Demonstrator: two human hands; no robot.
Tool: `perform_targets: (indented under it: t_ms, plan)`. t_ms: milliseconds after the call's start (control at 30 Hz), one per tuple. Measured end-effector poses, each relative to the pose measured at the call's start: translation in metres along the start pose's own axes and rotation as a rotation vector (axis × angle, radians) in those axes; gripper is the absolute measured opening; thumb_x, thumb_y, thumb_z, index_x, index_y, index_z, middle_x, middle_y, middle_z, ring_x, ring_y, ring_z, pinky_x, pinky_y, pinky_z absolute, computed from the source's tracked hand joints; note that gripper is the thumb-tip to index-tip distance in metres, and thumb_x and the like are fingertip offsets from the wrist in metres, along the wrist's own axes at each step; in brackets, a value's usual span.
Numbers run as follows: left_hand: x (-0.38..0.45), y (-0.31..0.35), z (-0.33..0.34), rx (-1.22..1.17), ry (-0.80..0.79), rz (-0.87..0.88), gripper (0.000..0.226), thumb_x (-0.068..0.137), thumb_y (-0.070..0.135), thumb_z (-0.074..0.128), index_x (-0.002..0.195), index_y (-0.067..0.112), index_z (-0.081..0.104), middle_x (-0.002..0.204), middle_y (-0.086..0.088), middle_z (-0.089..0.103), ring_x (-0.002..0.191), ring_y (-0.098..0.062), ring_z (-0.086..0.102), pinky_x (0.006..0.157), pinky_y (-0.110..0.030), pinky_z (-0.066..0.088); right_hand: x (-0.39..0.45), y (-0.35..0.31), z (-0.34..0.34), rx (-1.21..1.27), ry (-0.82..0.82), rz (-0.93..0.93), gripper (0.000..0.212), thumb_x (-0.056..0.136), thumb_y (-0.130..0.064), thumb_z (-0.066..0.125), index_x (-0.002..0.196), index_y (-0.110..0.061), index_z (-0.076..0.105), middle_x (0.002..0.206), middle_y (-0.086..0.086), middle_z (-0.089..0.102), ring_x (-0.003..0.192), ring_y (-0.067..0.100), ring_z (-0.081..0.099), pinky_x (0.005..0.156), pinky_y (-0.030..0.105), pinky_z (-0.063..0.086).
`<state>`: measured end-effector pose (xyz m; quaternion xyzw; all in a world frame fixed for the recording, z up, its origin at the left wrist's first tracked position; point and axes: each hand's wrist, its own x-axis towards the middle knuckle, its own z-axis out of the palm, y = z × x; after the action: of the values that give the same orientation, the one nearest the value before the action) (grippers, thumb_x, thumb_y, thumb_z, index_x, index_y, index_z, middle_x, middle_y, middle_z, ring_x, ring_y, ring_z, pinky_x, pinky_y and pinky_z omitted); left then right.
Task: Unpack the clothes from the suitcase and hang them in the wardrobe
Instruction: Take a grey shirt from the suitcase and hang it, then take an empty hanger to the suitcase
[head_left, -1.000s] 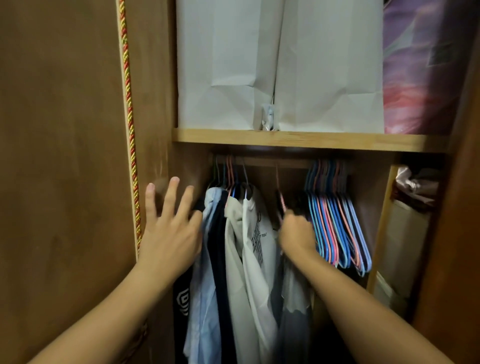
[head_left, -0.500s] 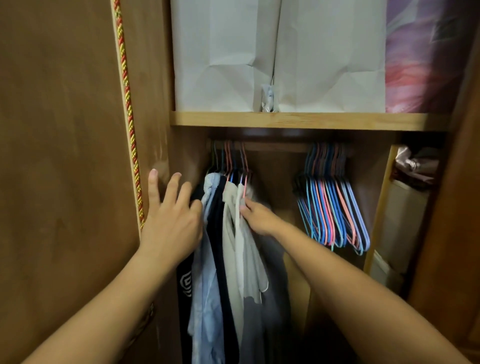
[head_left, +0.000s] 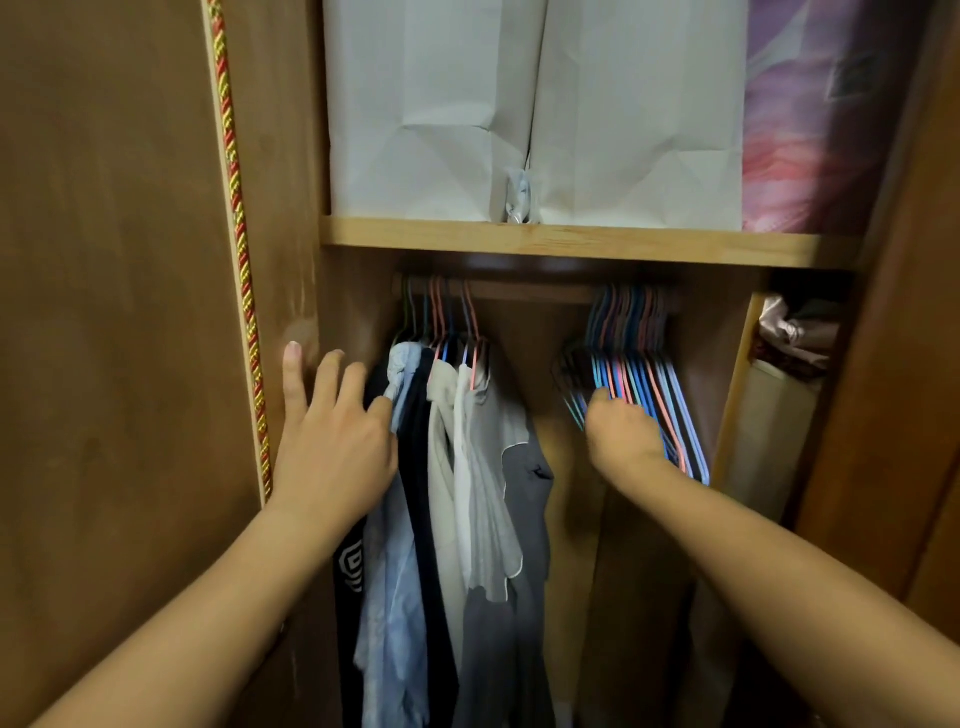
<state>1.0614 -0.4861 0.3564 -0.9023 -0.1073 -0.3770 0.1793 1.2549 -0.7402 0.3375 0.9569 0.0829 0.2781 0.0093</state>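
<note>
Several garments hang bunched at the left end of the wardrobe rail (head_left: 530, 293): a dark one, a light blue shirt (head_left: 395, 571), a white shirt (head_left: 483, 493) and a grey one (head_left: 524, 519). My left hand (head_left: 332, 436) rests with straight fingers against the leftmost clothes and the wardrobe's side panel. At the right end of the rail hangs a bundle of empty blue and pink hangers (head_left: 644, 384). My right hand (head_left: 621, 434) reaches into the lower left of that bundle, fingers curled among the hangers; the fingertips are hidden. The suitcase is out of view.
A wooden shelf (head_left: 571, 241) above the rail carries white paper bags (head_left: 519, 114) and a purple-pink bundle (head_left: 815, 124). The open door (head_left: 119, 312) with a red-gold cord (head_left: 236, 208) stands on the left. A side compartment (head_left: 784, 395) on the right holds folded items.
My right hand left the hung white and grey garments and moved right to the bundle of empty hangers. The left hand stayed on the leftmost clothes.
</note>
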Motion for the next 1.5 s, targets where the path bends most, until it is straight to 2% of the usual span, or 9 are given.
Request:
perform_targets:
  t_ms: [133,267,433,833,1033,1167,1267,1367,1500]
  plan:
    - [0.003,0.007,-0.001,-0.113,0.064,-0.023,0.016,0.082,0.025,0.067,0.085,0.011,0.075,0.112,-0.015,0.06,0.127,-0.041,0.045,0.121,-0.06,-0.008,0.012,-0.001,-0.012,0.415,0.102,0.188,0.026,0.097,-0.006,0.044,0.118,0.005,0.056,0.108,0.028,0.065,0.102,0.047,0.061,0.079,0.045,0.049]
    - [0.0,0.03,0.021,-0.385,0.181,0.079,0.015,0.086,0.019,0.063,0.085,0.011,0.076,0.107,-0.01,0.062,0.117,-0.034,0.05,0.122,-0.054,0.018,-0.003,-0.011,-0.003,0.593,0.131,0.23,0.029,0.101,-0.016,0.044,0.119,0.0,0.061,0.108,0.028,0.067,0.102,0.047,0.06,0.083,0.046,0.049]
    - [-0.003,0.091,0.06,-0.634,0.031,0.183,0.031,0.082,0.028,0.044,0.079,0.014,0.072,0.101,-0.006,0.06,0.104,-0.031,0.052,0.092,-0.046,0.046,-0.002,0.006,-0.004,0.648,0.222,0.218,0.028,0.101,-0.016,0.047,0.116,-0.001,0.065,0.108,0.028,0.068,0.103,0.046,0.06,0.085,0.046,0.046]
    - [0.018,0.138,0.092,-0.852,-0.061,0.18,0.028,0.082,0.023,0.045,0.085,0.016,0.071,0.099,-0.004,0.058,0.098,-0.028,0.051,0.089,-0.043,0.047,-0.085,-0.015,0.009,0.758,0.255,0.32,0.03,0.104,-0.024,0.044,0.125,-0.011,0.062,0.102,0.015,0.068,0.095,0.035,0.063,0.077,0.039,0.047]
    - [-0.061,0.191,0.122,-1.073,-0.197,0.08,0.03,0.076,0.02,0.046,0.096,0.01,0.066,0.098,-0.013,0.058,0.097,-0.037,0.057,0.084,-0.047,0.049,-0.289,0.015,0.078,0.777,0.116,0.328,0.028,0.098,-0.046,0.037,0.111,-0.033,0.059,0.093,-0.002,0.073,0.083,0.023,0.071,0.067,0.041,0.054]
    - [-0.158,0.229,0.149,-1.037,-0.483,0.101,0.024,0.08,0.012,0.062,0.104,0.008,0.062,0.101,-0.021,0.062,0.099,-0.043,0.06,0.086,-0.051,0.049,-0.445,0.045,0.117,0.793,-0.044,0.493,0.017,0.101,-0.04,0.042,0.106,-0.038,0.058,0.086,-0.015,0.063,0.081,0.001,0.063,0.073,0.033,0.053]
    - [-0.261,0.258,0.169,-0.949,-0.721,0.324,0.049,0.072,0.025,0.057,0.117,0.007,0.065,0.108,-0.025,0.063,0.102,-0.047,0.059,0.09,-0.051,0.051,-0.559,0.064,0.113,0.791,-0.166,0.677,0.019,0.103,-0.042,0.04,0.1,-0.036,0.058,0.077,-0.017,0.062,0.072,-0.002,0.06,0.07,0.033,0.051]
    - [-0.364,0.29,0.169,-0.826,-0.947,0.59,0.068,0.077,0.025,0.073,0.14,0.006,0.055,0.132,-0.03,0.054,0.124,-0.051,0.049,0.103,-0.057,0.042,-0.669,0.084,0.091,0.822,-0.268,0.866,0.03,0.103,-0.051,0.036,0.095,-0.034,0.059,0.075,-0.02,0.064,0.07,-0.001,0.062,0.07,0.029,0.05]
    - [-0.476,0.325,0.143,-0.686,-1.225,0.894,0.073,0.084,0.042,0.061,0.151,0.019,0.045,0.146,-0.019,0.049,0.136,-0.039,0.043,0.113,-0.048,0.036,-0.796,0.102,0.047,0.898,-0.369,1.098,0.03,0.105,-0.03,0.049,0.078,-0.03,0.063,0.072,-0.016,0.065,0.068,0.0,0.061,0.066,0.022,0.046]
